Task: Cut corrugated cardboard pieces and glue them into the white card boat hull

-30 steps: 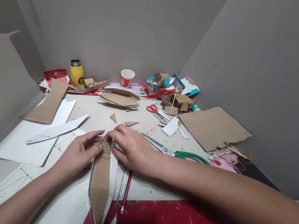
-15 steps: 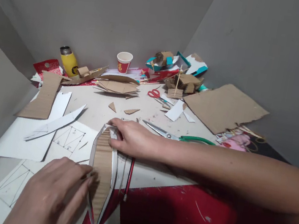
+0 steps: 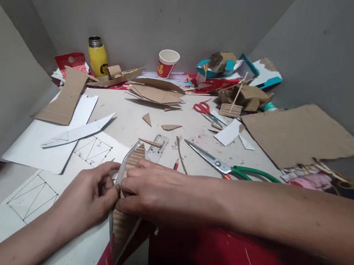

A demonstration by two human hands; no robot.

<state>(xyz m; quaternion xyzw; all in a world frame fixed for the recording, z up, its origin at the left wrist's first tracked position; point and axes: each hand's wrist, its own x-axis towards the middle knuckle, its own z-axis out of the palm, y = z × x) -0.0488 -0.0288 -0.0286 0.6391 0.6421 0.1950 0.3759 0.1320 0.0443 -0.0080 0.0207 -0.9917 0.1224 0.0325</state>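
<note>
A boat-shaped cardboard piece (image 3: 125,228) with a corrugated base and thin upright pale walls stands lengthwise before me, one pointed end towards me. My left hand (image 3: 90,188) is closed at its left wall, thumb and fingers pinching the edge about midway along. Reaching across from the right, my right hand (image 3: 153,190) covers the middle of the piece, its curled fingertips gripping the same wall from inside. Beyond the far tip lie a clear ruler (image 3: 160,144) and a cardboard strip. A red pencil (image 3: 176,164) pokes out past my right hand.
Green-handled shears (image 3: 219,164) lie beyond my right forearm, with red scissors (image 3: 202,107) farther back. Drawn paper sheets (image 3: 30,202) spread at left. A yellow bottle (image 3: 97,59), a paper cup (image 3: 167,64) and cardboard models line the wall. A large cardboard sheet (image 3: 303,134) lies right.
My right hand has moved from the far tip to the middle of the boat-shaped piece. My left hand has shifted up along its left wall. The view has swung slightly left.
</note>
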